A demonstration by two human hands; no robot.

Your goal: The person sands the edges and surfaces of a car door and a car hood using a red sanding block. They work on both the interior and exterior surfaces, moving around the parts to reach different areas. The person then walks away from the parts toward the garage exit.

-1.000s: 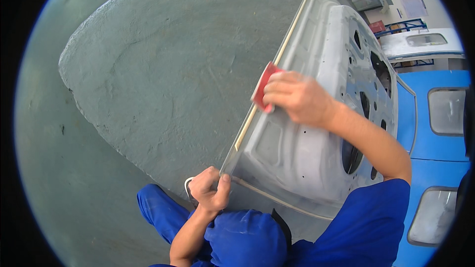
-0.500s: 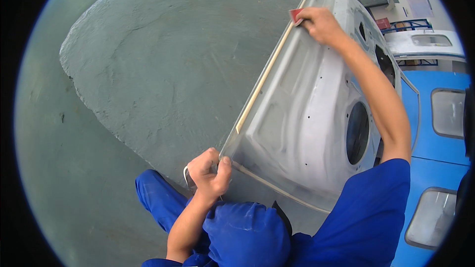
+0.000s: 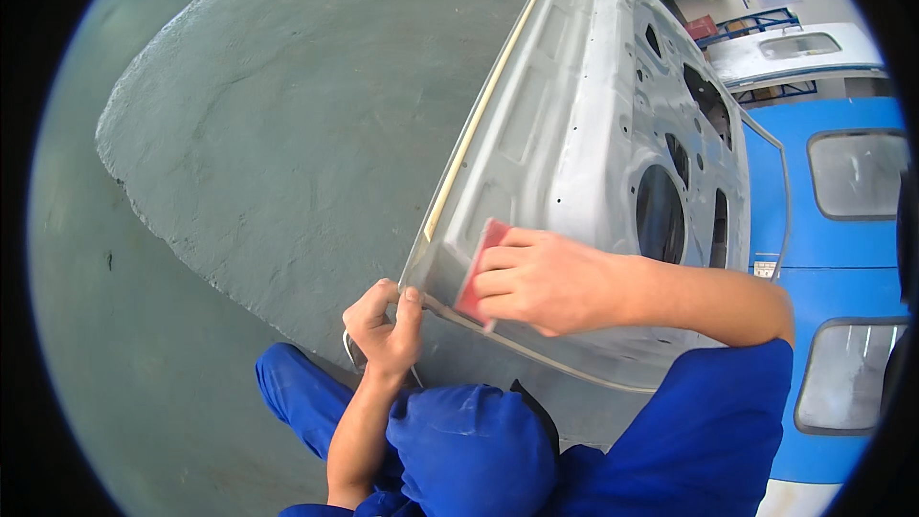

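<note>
A grey car door (image 3: 598, 96) stands with its inner side showing, its narrow edge running from the near corner to the far top. My left hand (image 3: 385, 327) is closed on the near corner, thumb pressed to the rim. A pale yellow strip (image 3: 469, 134) lies along the left edge and ends a little beyond that hand. My right hand (image 3: 550, 282) grips a flat red sanding pad (image 3: 481, 273), fingers bent over it. The pad is over the door's lower left corner; whether it touches the surface is hard to tell.
Blue vehicle panels with windows (image 3: 852, 172) stand at the right. Beyond the door are a white panel (image 3: 795, 50), a blue metal rack and a red box (image 3: 701, 27). Grey floor (image 3: 287, 134) spreads to the left. My blue-clad knee (image 3: 469, 450) is close below the door.
My right hand has come from the far part of the left edge down to the near corner with the red sanding pad. My left hand keeps its hold. The view has shifted slightly.
</note>
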